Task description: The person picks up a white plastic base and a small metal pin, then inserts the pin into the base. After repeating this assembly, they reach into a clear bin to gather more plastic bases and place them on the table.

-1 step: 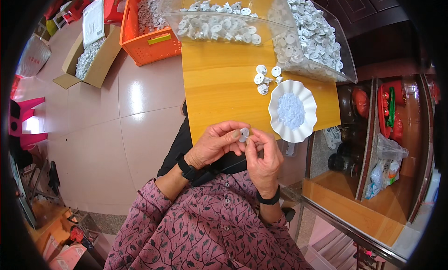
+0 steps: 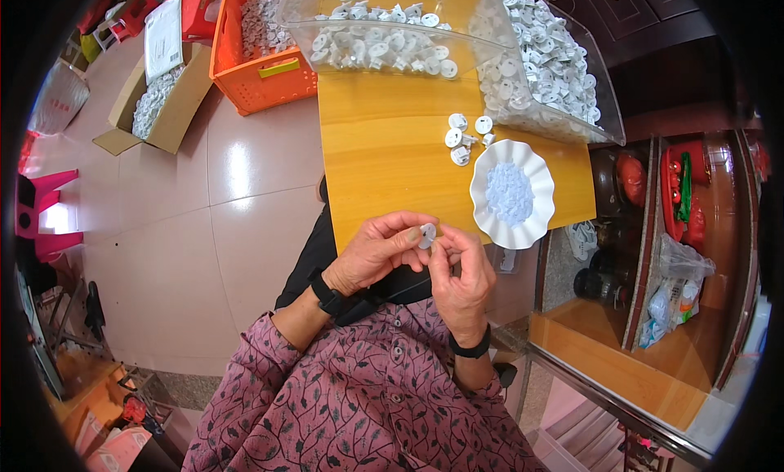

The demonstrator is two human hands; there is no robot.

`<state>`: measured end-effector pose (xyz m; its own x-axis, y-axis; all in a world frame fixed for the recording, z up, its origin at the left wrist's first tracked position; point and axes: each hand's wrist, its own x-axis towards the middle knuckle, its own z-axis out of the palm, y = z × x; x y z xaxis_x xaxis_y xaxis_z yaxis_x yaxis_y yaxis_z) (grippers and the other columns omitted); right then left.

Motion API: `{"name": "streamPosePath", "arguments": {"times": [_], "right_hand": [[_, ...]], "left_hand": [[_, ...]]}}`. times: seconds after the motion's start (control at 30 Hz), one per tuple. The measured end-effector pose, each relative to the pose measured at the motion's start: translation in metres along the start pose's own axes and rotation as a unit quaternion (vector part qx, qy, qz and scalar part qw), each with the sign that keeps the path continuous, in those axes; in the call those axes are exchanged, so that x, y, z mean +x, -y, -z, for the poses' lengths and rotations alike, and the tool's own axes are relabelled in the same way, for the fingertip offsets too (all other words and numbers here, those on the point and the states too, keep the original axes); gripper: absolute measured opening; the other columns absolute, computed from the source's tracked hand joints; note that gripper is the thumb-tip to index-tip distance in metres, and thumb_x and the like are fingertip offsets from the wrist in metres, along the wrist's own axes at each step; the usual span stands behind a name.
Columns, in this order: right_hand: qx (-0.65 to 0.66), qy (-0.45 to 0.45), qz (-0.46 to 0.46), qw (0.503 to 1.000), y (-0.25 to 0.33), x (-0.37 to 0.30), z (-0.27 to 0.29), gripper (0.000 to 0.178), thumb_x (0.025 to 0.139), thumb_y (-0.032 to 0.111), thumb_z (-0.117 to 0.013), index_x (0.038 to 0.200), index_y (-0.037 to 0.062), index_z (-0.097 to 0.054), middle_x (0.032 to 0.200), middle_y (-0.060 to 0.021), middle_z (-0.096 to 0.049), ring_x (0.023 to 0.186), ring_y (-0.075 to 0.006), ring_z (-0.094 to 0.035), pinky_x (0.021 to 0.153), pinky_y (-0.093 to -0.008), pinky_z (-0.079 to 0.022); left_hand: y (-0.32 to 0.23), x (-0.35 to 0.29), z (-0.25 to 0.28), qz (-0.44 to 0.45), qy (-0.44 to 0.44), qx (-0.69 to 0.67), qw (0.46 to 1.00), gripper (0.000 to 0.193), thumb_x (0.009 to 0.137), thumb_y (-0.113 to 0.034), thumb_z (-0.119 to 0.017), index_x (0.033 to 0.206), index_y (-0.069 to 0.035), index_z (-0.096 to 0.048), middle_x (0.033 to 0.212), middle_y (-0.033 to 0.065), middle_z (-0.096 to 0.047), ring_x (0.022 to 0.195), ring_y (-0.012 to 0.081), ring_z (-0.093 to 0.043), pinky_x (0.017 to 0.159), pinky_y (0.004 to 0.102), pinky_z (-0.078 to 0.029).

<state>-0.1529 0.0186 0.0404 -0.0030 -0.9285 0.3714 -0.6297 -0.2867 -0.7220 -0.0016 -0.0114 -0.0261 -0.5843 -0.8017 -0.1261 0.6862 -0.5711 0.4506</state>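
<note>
Just off the near edge of the yellow wooden table point(image 2: 392, 162), my left hand point(image 2: 371, 247) pinches a small round white plastic part point(image 2: 426, 236) between thumb and fingers. Close against its right side, my right hand point(image 2: 461, 276) has thumb and forefinger pressed together; whatever they hold is too small or hidden to make out. To the right lies a white wavy-rimmed dish point(image 2: 537, 193) heaped with tiny pale blue pieces point(image 2: 510, 194). Beyond the dish's left side, several similar white plastic parts point(image 2: 459, 139) rest loose on the tabletop.
Two clear bins, one at the back point(image 2: 306, 35) and one at the back right point(image 2: 608, 131), hold many white parts. An orange crate point(image 2: 278, 96) and an open cardboard box point(image 2: 181, 109) stand left of the table. Open shelves point(image 2: 621, 329) flank the right.
</note>
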Motion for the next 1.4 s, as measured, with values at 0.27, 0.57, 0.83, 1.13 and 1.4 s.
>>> {"name": "streamPosePath", "arguments": {"times": [0.27,0.57,0.83,1.13,1.4], "right_hand": [[-0.04,0.028,0.021,0.999,0.0,0.003,0.004,0.026,0.085,-0.005,-0.068,0.109,0.0008,-0.061,0.082,-0.0068,-0.064,0.066,-0.0138,-0.061,0.06,-0.0268,-0.051],[0.002,0.047,-0.056,0.997,0.0,-0.001,0.003,0.021,0.089,-0.002,-0.066,0.109,-0.0004,-0.059,0.084,-0.0075,-0.066,0.069,-0.0114,-0.062,0.061,-0.0255,-0.051],[0.137,0.036,-0.163,0.976,-0.014,-0.008,0.004,0.014,0.09,0.003,-0.067,0.102,-0.001,-0.061,0.084,-0.0091,-0.064,0.068,-0.0141,-0.062,0.062,-0.0271,-0.051],[0.039,0.068,-0.088,0.993,-0.001,0.003,0.007,0.009,0.088,0.002,-0.068,0.093,-0.0003,-0.06,0.088,-0.0099,-0.059,0.067,-0.0171,-0.061,0.059,-0.0293,-0.051],[0.021,0.075,-0.059,0.995,-0.005,0.003,0.004,0.008,0.088,0.0,-0.065,0.092,0.0006,-0.059,0.086,-0.0106,-0.057,0.068,-0.0194,-0.059,0.06,-0.0318,-0.049]], "left_hand": [[0.003,0.001,-0.002,-0.008,-0.013,0.052,0.999,0.033,0.098,-0.017,-0.06,0.126,0.001,-0.058,0.102,0.0075,-0.066,0.084,0.013,-0.066,0.073,0.0265,-0.057],[0.004,0.001,-0.003,-0.016,-0.022,0.135,0.991,0.033,0.099,-0.019,-0.059,0.125,0.001,-0.059,0.099,0.0073,-0.067,0.082,0.0128,-0.066,0.072,0.0262,-0.057],[0.001,0.002,-0.004,-0.006,-0.02,0.067,0.997,0.037,0.101,-0.026,-0.056,0.123,0.002,-0.058,0.097,0.0075,-0.064,0.079,0.0138,-0.066,0.068,0.0266,-0.058],[0.002,0.002,-0.004,-0.008,-0.03,0.06,0.998,0.036,0.101,-0.028,-0.056,0.12,0.002,-0.058,0.095,0.007,-0.064,0.078,0.013,-0.066,0.066,0.0259,-0.058],[0.003,0.003,-0.007,-0.012,-0.05,0.072,0.996,0.029,0.099,-0.02,-0.06,0.117,0.002,-0.062,0.095,0.0063,-0.066,0.075,0.0115,-0.066,0.064,0.0238,-0.058]]}}
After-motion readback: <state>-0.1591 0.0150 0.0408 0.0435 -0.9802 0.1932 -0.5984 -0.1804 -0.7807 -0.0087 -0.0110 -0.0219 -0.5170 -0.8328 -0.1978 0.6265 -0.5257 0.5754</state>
